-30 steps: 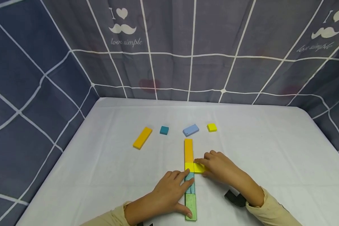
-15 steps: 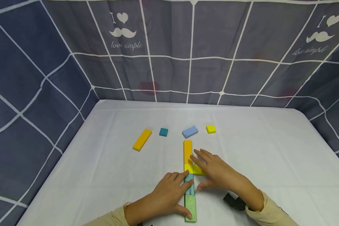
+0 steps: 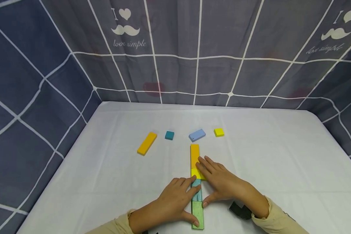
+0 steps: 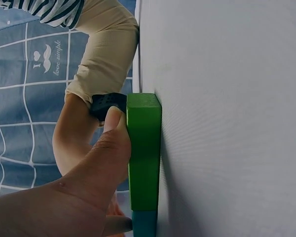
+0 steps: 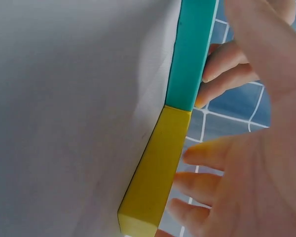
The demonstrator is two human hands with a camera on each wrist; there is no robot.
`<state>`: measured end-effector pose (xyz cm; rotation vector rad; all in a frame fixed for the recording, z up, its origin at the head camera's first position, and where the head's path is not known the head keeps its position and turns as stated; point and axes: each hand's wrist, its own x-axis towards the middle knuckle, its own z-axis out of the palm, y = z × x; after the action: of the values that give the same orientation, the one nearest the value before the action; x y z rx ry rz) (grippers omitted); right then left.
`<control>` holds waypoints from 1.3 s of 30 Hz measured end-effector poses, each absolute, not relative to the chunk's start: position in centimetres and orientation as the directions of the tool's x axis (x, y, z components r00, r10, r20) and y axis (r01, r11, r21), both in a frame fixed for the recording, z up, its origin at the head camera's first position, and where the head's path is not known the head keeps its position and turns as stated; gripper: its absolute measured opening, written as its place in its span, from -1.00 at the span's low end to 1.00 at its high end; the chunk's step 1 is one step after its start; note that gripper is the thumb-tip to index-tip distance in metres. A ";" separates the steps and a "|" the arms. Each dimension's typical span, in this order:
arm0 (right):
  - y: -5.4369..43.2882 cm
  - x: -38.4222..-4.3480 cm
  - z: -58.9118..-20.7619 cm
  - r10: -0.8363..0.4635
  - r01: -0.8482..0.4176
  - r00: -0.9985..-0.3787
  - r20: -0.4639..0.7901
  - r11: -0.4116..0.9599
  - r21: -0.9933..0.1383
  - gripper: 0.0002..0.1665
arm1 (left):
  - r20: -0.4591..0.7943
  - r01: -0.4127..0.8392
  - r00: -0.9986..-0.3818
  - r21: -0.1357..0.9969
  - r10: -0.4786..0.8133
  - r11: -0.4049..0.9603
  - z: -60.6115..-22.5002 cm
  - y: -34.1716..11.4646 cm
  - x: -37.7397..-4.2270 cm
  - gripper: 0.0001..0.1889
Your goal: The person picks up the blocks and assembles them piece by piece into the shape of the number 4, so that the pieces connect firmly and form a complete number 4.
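The left hand [image 3: 174, 198] lies half spread beside the green block [image 3: 198, 216], thumb resting on it, gripping nothing. A teal block [image 3: 196, 191] meets the green block's far end. Beyond that, the right hand [image 3: 223, 182], loosely spread and holding nothing, covers much of a yellow block in the head view; the right wrist view shows its end. Farthest from the green block, the curtain [image 3: 175, 35] reads "I", then "love simple".

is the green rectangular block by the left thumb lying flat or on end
Lying flat: the head view shows the green rectangular block stretched lengthwise along the white cloth, its far end meeting the blue-green rectangular block.
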<state>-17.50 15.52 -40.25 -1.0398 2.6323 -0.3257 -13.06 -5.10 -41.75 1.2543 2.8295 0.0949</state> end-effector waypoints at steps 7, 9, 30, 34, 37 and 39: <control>15.4 -17.5 -40.4 -0.689 -0.628 -0.701 -0.182 0.718 -0.300 0.40 | 0.012 0.740 -0.672 0.066 0.741 0.670 -41.6 -5.1 -13.1 0.01; 15.3 -17.5 -40.3 -0.690 -0.629 -0.701 -0.180 0.717 -0.299 0.41 | 0.019 0.739 -0.672 0.064 0.740 0.670 -41.6 -5.2 -13.2 0.00; 15.2 -17.2 -40.1 -0.680 -0.614 -0.704 -0.206 0.728 -0.305 0.41 | -0.009 0.745 -0.661 0.105 0.750 0.659 -41.6 -5.2 -13.2 -0.01; 15.2 -17.1 -40.0 -0.676 -0.609 -0.704 -0.217 0.732 -0.304 0.40 | -0.032 0.738 -0.663 0.139 0.748 0.660 -41.5 -5.2 -13.3 -0.02; 15.1 -17.2 -40.0 -0.675 -0.604 -0.702 -0.227 0.733 -0.312 0.39 | -0.066 0.718 -0.670 0.198 0.740 0.667 -41.4 -5.4 -13.6 -0.05; 15.0 -17.2 -40.1 -0.674 -0.604 -0.702 -0.229 0.734 -0.311 0.39 | -0.081 0.710 -0.666 0.238 0.742 0.663 -41.3 -5.6 -14.0 -0.10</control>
<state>-17.18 15.00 -40.05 -0.9932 2.6094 -0.3043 -13.99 -5.61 -41.28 1.1916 2.7066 0.2779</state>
